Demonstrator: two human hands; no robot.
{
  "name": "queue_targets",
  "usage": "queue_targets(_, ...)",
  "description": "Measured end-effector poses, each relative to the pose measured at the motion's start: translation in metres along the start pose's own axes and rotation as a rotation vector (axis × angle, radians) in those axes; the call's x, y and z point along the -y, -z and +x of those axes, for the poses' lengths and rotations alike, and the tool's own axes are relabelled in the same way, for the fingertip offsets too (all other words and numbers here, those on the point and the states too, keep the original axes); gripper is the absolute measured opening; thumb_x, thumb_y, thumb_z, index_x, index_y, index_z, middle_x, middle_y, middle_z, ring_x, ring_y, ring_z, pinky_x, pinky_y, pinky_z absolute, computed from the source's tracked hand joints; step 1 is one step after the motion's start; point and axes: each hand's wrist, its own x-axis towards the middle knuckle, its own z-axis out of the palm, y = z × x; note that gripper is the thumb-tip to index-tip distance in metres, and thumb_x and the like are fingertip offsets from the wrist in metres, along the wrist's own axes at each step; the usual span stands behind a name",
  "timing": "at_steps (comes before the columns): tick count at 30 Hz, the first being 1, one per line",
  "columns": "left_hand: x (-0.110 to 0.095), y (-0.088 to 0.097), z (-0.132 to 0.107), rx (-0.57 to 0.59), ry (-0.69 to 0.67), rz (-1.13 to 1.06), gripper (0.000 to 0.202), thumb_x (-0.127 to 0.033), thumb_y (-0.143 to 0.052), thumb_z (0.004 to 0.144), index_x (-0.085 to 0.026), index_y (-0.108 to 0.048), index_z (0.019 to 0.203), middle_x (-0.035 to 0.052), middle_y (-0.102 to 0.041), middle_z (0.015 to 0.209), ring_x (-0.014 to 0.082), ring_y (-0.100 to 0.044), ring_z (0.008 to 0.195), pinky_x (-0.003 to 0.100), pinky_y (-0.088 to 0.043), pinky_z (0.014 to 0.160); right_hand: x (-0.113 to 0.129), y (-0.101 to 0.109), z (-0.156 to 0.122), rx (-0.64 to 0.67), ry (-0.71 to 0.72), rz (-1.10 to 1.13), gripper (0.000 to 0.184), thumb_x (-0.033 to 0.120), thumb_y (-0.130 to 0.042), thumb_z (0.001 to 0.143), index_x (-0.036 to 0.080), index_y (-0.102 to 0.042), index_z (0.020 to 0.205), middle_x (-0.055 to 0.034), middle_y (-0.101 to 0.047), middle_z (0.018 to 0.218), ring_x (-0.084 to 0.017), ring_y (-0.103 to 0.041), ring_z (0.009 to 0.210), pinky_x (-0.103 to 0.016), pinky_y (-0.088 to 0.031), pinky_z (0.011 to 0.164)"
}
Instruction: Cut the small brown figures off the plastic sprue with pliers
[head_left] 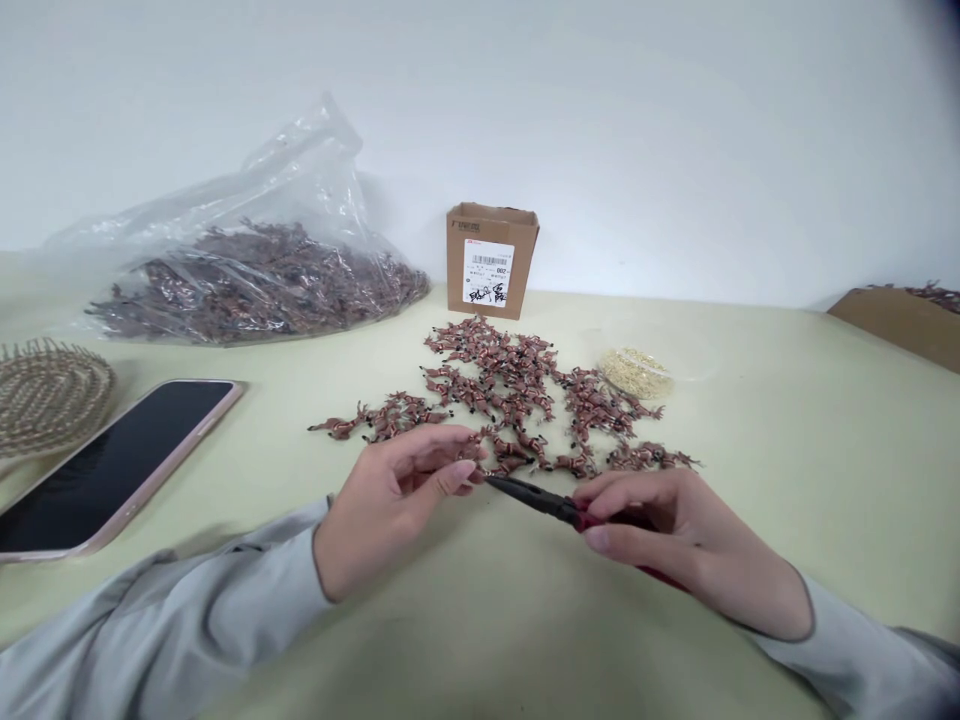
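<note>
My left hand pinches a small brown reindeer figurine between thumb and fingers, which partly cover it. My right hand is wrapped round the red handles of long-nose pliers. Their dark jaws point left, with the tip right at the held figurine; whether the tip grips something there is too small to tell. Just beyond both hands lies a loose pile of similar brown reindeer figurines, with dark feet and pale bands.
Behind the pile stands an open cardboard box with a label. A clear plastic bag full of figurines leans at the back left. Small gold pieces lie at right. A phone, a hairbrush and another carton flank the area.
</note>
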Motion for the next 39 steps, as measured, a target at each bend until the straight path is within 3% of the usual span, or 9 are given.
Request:
queue_targets(5, 0.0006, 0.0001, -0.0001, 0.075, 0.035, -0.104, 0.024, -0.027, -0.055, 0.075, -0.019, -0.057, 0.097, 0.0029, -0.066, 0.087, 0.0156, -0.062, 0.075, 0.024, -0.054, 0.064, 0.0027, 0.0000, -0.0018, 0.113, -0.090, 0.162, 0.012, 0.031, -0.065, 0.065, 0.019, -0.067, 0.068, -0.0013, -0.065, 0.081, -0.018, -0.058, 0.086, -0.025, -0.044, 0.074)
queue_targets(11, -0.0037, -0.0009, -0.0008, 0.083, 0.094, -0.253, 0.025, -0.027, -0.053, 0.077, -0.020, -0.055, 0.101, 0.0041, -0.063, 0.090, 0.0143, -0.061, 0.071, 0.026, -0.054, 0.062, -0.0004, -0.0008, -0.0004, 0.124, -0.128, 0.170, 0.017, 0.033, -0.064, 0.065, 0.018, -0.067, 0.072, -0.0030, -0.066, 0.083, -0.019, -0.058, 0.087, -0.027, -0.045, 0.075)
queue_targets(16, -0.0066, -0.0002, -0.0017, 0.161, 0.129, -0.328, 0.019, -0.024, -0.051, 0.078, -0.016, -0.057, 0.095, 0.0027, -0.059, 0.075, 0.0137, -0.061, 0.058, 0.028, -0.054, 0.058, -0.0005, -0.0005, -0.0003, 0.131, -0.121, 0.154, 0.016, 0.034, -0.064, 0.065, 0.018, -0.067, 0.071, -0.0024, -0.065, 0.081, -0.019, -0.057, 0.089, -0.027, -0.045, 0.078)
queue_targets(29, -0.0014, 0.0006, 0.0000, 0.104, 0.048, -0.241, 0.024, -0.022, -0.054, 0.076, -0.023, -0.056, 0.100, 0.0007, -0.061, 0.082, 0.0126, -0.060, 0.064, 0.026, -0.054, 0.060, -0.0004, -0.0008, -0.0004, 0.126, -0.075, 0.150, 0.013, 0.031, -0.064, 0.066, 0.019, -0.065, 0.069, -0.0016, -0.064, 0.080, -0.019, -0.056, 0.090, -0.027, -0.044, 0.078)
queue_targets(33, -0.0031, 0.0017, -0.0012, 0.150, 0.035, -0.201, 0.016, -0.024, -0.052, 0.076, -0.021, -0.061, 0.090, 0.0028, -0.060, 0.089, 0.0149, -0.062, 0.065, 0.029, -0.054, 0.063, 0.0010, -0.0002, -0.0001, 0.128, -0.070, 0.108, 0.015, 0.032, -0.063, 0.066, 0.018, -0.065, 0.069, -0.0022, -0.064, 0.083, -0.019, -0.057, 0.087, -0.026, -0.045, 0.074)
queue_targets(39, -0.0054, 0.0024, -0.0006, 0.151, -0.007, -0.102, 0.014, -0.025, -0.052, 0.075, -0.019, -0.065, 0.076, 0.0054, -0.059, 0.094, 0.0157, -0.060, 0.073, 0.025, -0.053, 0.063, 0.0001, -0.0002, 0.0004, 0.116, -0.060, 0.095, 0.016, 0.034, -0.063, 0.066, 0.018, -0.064, 0.069, -0.0022, -0.063, 0.084, -0.018, -0.058, 0.083, -0.026, -0.046, 0.072)
